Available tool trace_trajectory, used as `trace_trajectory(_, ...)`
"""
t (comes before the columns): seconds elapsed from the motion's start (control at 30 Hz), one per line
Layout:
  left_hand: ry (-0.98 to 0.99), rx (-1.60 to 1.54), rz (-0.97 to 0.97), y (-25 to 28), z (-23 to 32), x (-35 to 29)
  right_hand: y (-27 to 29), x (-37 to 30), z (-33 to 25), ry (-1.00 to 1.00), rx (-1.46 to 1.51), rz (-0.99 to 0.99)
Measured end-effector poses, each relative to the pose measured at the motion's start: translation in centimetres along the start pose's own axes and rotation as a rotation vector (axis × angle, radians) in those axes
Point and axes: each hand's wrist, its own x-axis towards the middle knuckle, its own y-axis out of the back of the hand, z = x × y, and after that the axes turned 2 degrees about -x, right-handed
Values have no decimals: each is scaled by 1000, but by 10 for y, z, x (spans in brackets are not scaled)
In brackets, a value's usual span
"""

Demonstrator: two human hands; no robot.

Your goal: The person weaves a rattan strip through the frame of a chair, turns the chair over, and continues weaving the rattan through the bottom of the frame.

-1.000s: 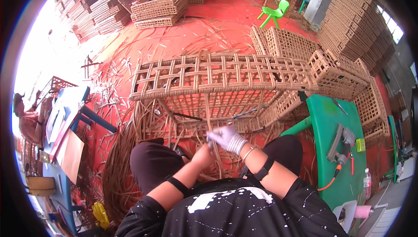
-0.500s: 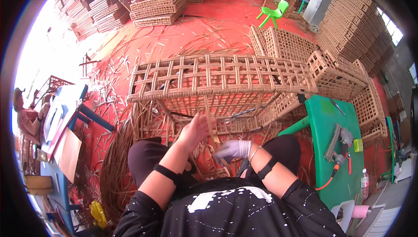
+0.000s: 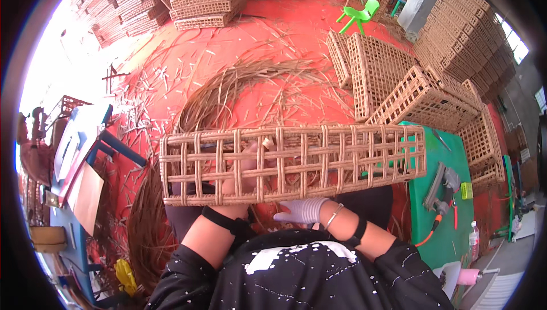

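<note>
A long woven rattan basket frame [image 3: 290, 164] lies across in front of me over my lap, its open-lattice side facing up. My left hand [image 3: 249, 164] is behind that lattice, seen in pieces through the gaps; a fingertip shows near the upper strips, but the other fingers are mostly hidden. Just below the frame's near edge is my right hand [image 3: 302, 211], in a pale striped glove, its fingers stretched out to the left. Nothing shows in it.
On my right, a green table [image 3: 421, 219] bears a nail gun [image 3: 441, 187] with an orange hose fitting. More woven baskets [image 3: 433, 96] stand beyond it. A coil of rattan strips [image 3: 228, 82] and scraps lie on the red floor. At left, a person [image 3: 37, 150] is by a blue table [image 3: 85, 196].
The basket frame has turned and come nearer to me, so its lattice side now covers my left hand. The coil of strips behind it has come into view.
</note>
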Motion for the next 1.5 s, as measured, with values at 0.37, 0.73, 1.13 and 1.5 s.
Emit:
trace_trajectory(0.37, -67, 83, 42, -6, -1, 7, 37, -111, -48, 829, -42, 934)
trace_trajectory(0.73, -82, 143, 67, -10, 0, 5, 78, -62, -57, 549, -91, 1166)
trace_trajectory(1.13, -27, -24, 139, -28, 22, -8, 92, -63, -61, 720, -766, 1270)
trace_trajectory(1.5, -246, 149, -14, 7, 17, -5, 113, -67, -73, 796, -1185, 1117)
